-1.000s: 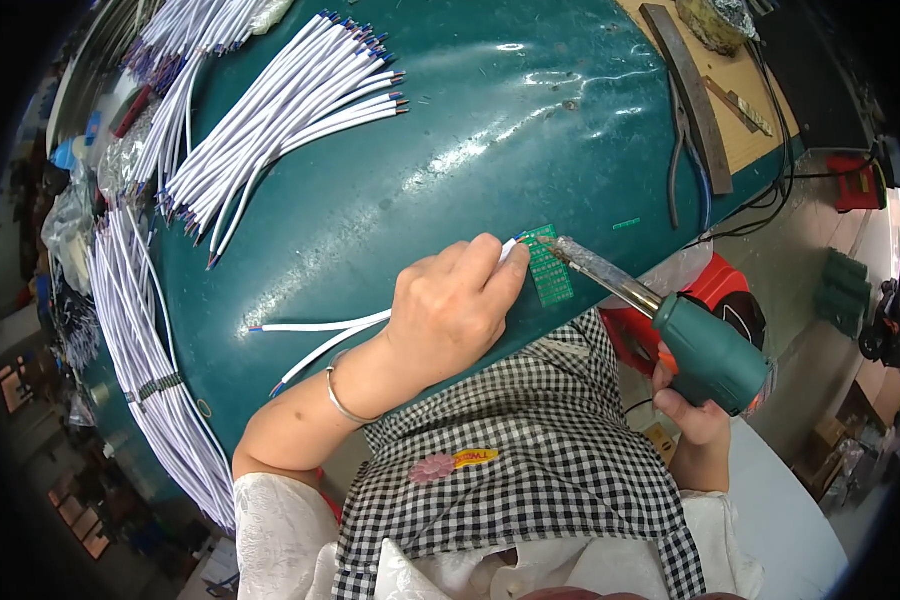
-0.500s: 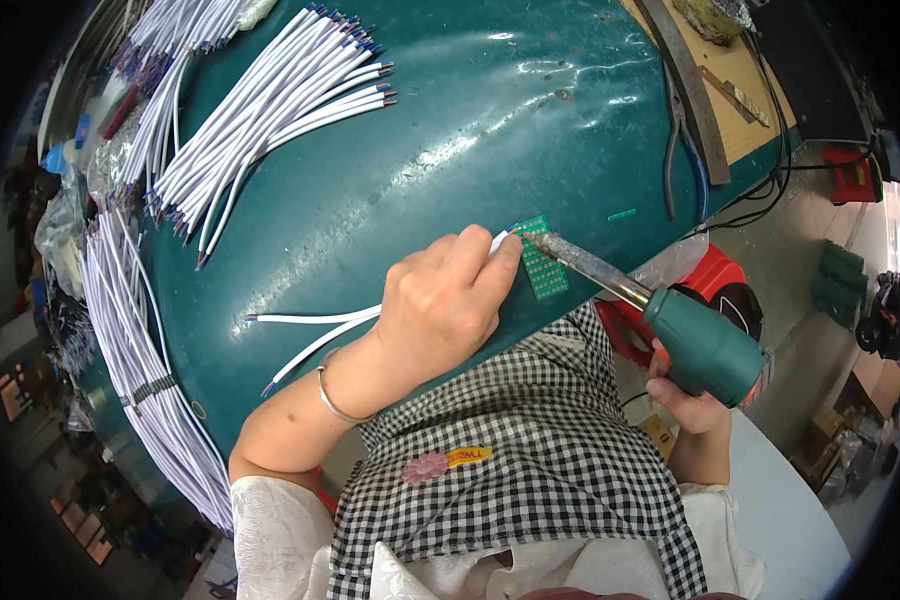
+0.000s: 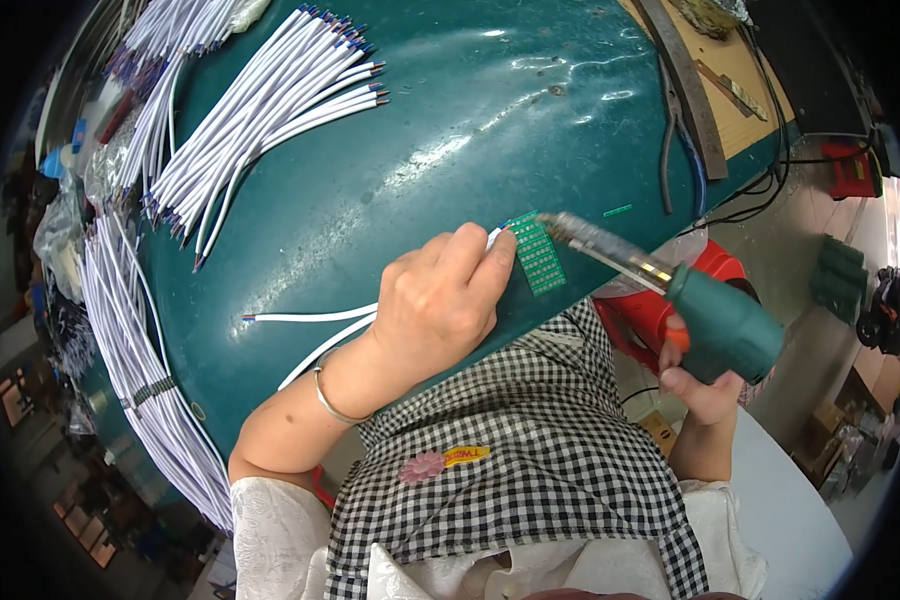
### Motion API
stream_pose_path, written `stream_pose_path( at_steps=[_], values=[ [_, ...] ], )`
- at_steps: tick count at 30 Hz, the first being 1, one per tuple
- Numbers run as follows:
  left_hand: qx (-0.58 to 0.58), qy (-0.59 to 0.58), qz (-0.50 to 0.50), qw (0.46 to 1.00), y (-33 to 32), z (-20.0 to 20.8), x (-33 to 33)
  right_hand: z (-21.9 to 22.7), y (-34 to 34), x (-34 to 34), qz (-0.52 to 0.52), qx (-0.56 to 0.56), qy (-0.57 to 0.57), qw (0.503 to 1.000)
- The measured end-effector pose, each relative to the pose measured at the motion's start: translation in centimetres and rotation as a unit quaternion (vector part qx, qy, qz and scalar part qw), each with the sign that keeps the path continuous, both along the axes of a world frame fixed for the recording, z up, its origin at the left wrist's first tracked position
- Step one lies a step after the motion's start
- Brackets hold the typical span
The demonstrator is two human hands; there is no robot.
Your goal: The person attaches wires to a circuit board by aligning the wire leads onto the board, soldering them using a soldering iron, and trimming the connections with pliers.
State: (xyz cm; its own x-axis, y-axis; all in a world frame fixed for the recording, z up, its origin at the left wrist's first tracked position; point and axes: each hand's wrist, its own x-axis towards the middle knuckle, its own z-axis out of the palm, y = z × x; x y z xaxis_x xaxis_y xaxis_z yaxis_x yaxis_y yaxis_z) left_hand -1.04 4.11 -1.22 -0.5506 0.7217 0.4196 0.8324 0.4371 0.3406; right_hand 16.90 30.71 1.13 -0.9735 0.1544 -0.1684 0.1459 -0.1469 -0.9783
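My left hand (image 3: 438, 292) is closed around a white cable (image 3: 320, 318), its fingertips pinching the end with thin coloured wires at the upper left corner of a small green circuit board (image 3: 540, 262). A second white cable (image 3: 320, 348) runs out from under the same hand. My right hand (image 3: 698, 385) grips the green handle of a soldering gun (image 3: 725, 325). The gun's dark, worn tip is just right of the board's top edge; whether it touches the board I cannot tell. The board lies on the green tabletop near its front edge.
Bundles of white cables (image 3: 260, 120) lie at the far left, and a tied bundle (image 3: 150, 380) along the left edge. Pliers (image 3: 670, 130) and a metal bar (image 3: 685, 85) lie at the far right. A thin green strip (image 3: 618, 211) rests right of the board. Black cords (image 3: 782, 150) hang beyond the table edge.
My right hand has moved the soldering gun a little to the right, drawing its tip off the wire end. My left hand and the board have barely shifted.
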Motion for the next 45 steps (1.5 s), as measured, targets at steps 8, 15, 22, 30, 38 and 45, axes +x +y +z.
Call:
stream_pose_path(
  at_steps=[8, 15, 22, 30, 38, 45],
  values=[
    [0.031, -0.011, 0.016, 0.999, 0.2, -0.4, 0.0, -1.1, 0.5, 0.0, -0.011, -0.039, 0.041, 0.998],
    [0.033, -0.002, 0.012, 0.999, 0.3, -0.4, 0.0, -1.6, -1.4, -2.8, -0.028, -0.064, 0.076, 0.995],
    [0.035, 0.020, 0.007, 0.999, 0.0, -0.3, 0.2, -2.2, -5.4, -7.4, 0.043, 0.085, 0.121, 0.988],
    [0.101, 0.029, -0.004, 0.995, -0.8, 1.3, 1.1, -3.0, -7.7, -9.1, -0.044, 0.196, 0.102, 0.974],
    [0.142, -0.401, 0.072, 0.902, -1.5, 3.2, 0.1, -3.0, -7.9, -9.5, -0.025, 0.122, 0.171, 0.977],
    [-0.035, -0.341, -0.017, 0.939, -2.0, 3.7, -2.1, -2.3, -9.1, -10.2, -0.083, 0.054, 0.126, 0.987]
  ],
)
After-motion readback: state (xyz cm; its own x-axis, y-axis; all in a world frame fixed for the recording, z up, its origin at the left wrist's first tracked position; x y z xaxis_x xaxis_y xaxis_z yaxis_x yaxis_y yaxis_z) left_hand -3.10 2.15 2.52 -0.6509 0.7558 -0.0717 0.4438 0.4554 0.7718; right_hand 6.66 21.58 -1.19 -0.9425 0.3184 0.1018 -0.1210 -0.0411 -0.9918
